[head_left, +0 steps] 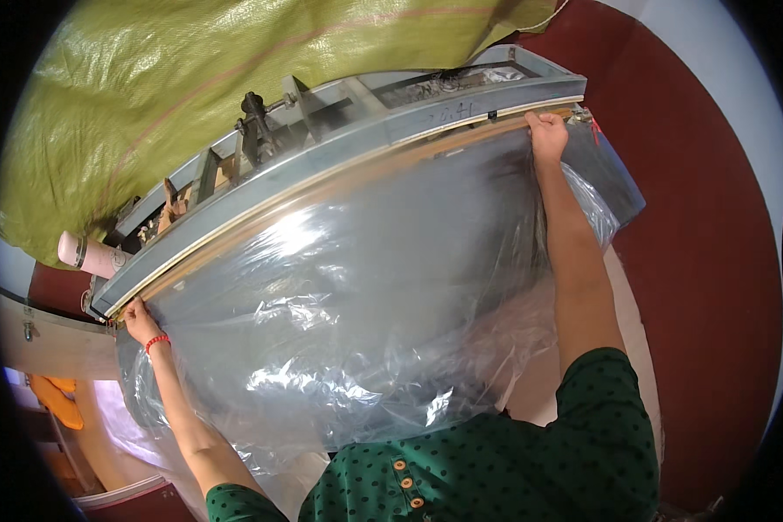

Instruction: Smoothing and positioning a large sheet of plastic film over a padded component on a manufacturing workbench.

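Observation:
A large clear plastic sheet or bag [357,296] lies stretched over a grey machine table, crinkled and shiny. Its far edge runs along the long sealing bar [339,178] of a grey metal machine [391,113]. My left hand [139,320], with a red bracelet at the wrist, pinches the plastic's left end at the bar. My right hand [546,132] grips the plastic's right end at the bar's far right corner. Both arms are spread wide, holding the edge taut.
A big yellow-green woven sack [209,78] lies behind the machine. A pink bottle [91,254] rests at the machine's left end. Orange items [56,400] sit low on the left. Dark red floor [705,261] spreads to the right.

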Demonstrator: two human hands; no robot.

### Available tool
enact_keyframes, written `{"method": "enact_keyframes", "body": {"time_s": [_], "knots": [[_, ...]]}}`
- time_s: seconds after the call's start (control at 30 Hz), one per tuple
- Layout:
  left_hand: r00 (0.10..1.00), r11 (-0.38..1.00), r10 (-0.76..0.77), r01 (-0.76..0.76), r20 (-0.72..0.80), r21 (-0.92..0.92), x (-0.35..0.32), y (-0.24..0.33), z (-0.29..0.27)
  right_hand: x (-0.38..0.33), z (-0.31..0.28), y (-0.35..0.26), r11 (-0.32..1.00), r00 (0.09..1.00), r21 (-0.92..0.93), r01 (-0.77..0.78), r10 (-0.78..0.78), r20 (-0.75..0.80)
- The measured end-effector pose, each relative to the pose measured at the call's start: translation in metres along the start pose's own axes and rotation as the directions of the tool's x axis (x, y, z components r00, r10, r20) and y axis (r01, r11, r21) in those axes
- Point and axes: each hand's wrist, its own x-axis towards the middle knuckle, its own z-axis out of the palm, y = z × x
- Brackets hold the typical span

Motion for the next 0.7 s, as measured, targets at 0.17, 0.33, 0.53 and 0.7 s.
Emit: {"method": "enact_keyframes", "body": {"time_s": [0.17,0.33,0.53,0.7], "knots": [[0.999,0.997,-0.034,0.034,0.009,0.073,0.001,0.001,-0.015,0.002,0.003,0.001,0.998,0.996,0.043,-0.050,0.052,-0.067],[0.988,0.985,-0.148,0.142,-0.054,-0.093,-0.015,0.034,0.014,-0.001,-0.004,-0.017,0.998,0.995,0.052,-0.020,0.025,-0.092],[0.932,0.995,-0.024,0.058,-0.363,0.083,0.008,0.001,-0.016,-0.005,-0.001,-0.029,0.989,0.990,0.087,-0.117,0.122,-0.066],[0.960,0.583,0.103,-0.272,0.262,0.766,0.005,0.014,-0.059,-0.010,-0.017,-0.050,0.985,0.924,-0.171,-0.013,0.077,0.374]]}}
